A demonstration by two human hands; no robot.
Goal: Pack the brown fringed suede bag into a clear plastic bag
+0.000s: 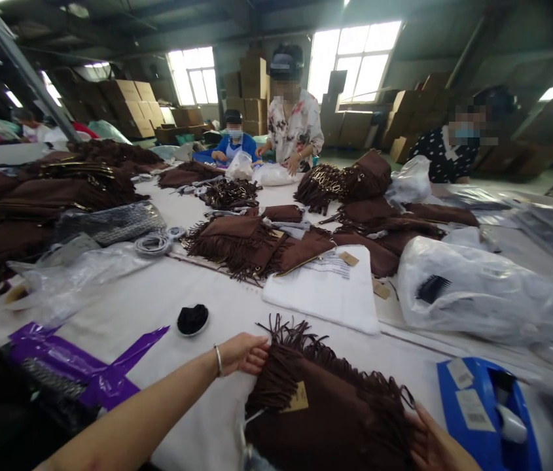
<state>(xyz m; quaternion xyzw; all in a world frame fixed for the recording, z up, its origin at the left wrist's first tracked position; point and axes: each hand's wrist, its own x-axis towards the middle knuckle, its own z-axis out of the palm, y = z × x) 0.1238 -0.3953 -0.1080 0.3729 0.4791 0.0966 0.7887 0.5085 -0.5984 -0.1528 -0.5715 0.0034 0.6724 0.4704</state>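
A dark brown fringed bag (325, 405) lies at the table's near edge, its fringe along the far side and a tan tag (296, 398) on it. Curled fingers of my left hand (244, 354) pinch the fringe at the bag's left corner; a bangle circles that wrist. At the right edge my right hand (430, 435) grips the bag, thumb on top, the lower fingers partly hidden. Beyond the bag is a white folded sheet (325, 294) with print. A small dish with black material (192, 319) sits left of my left hand.
Right of the bag stands a blue tape dispenser (487, 412), with a clear plastic bag (472, 288) beyond. Purple plastic (74, 366) lies at left. More brown fringed bags (237, 242) are heaped mid-table and at left (50, 196). Several people work across the table.
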